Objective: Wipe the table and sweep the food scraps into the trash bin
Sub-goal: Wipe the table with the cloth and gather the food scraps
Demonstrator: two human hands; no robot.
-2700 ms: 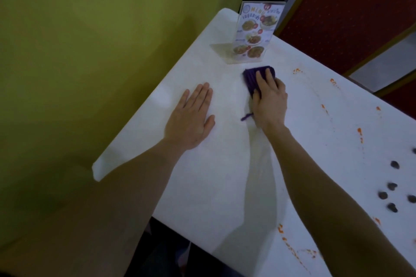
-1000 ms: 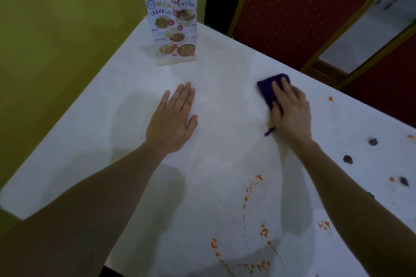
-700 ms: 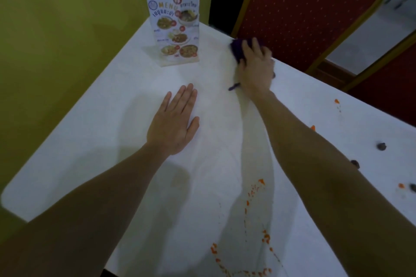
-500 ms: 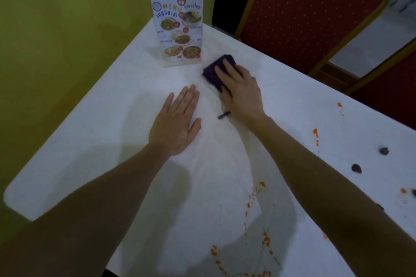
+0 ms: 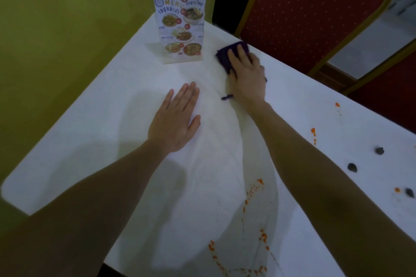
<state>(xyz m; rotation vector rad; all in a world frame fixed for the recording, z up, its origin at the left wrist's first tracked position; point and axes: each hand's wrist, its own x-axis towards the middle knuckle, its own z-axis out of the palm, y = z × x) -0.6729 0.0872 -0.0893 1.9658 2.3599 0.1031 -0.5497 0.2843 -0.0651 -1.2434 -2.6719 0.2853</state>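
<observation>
Your right hand (image 5: 246, 74) has moved the purple cloth (image 5: 227, 56) again: half a second ago it lay close in front of the menu stand (image 5: 180, 29); it now sits to the right of the stand, near the far edge of the table (image 5: 112, 101) by the red chair (image 5: 315, 7). The fingers lie flat and extended over the cloth, pressing it down rather than clenching it; a loose thread trails by the wrist. Your left hand (image 5: 176, 119) has not shifted; it rests palm down, fingers spread, holding nothing.

Finding: the strokes keep to the far corner, which appears clean. The soiling is untouched. Orange scraps (image 5: 254, 191) lie near the front edge under your right forearm, more orange bits (image 5: 313, 131) sit to the right, and dark lumps (image 5: 352, 167) lie beyond them. No trash bin is in view.

Judgement: the wiping is early. You must bring the cloth toward the scraps and gather them before any sweeping off the edge.
</observation>
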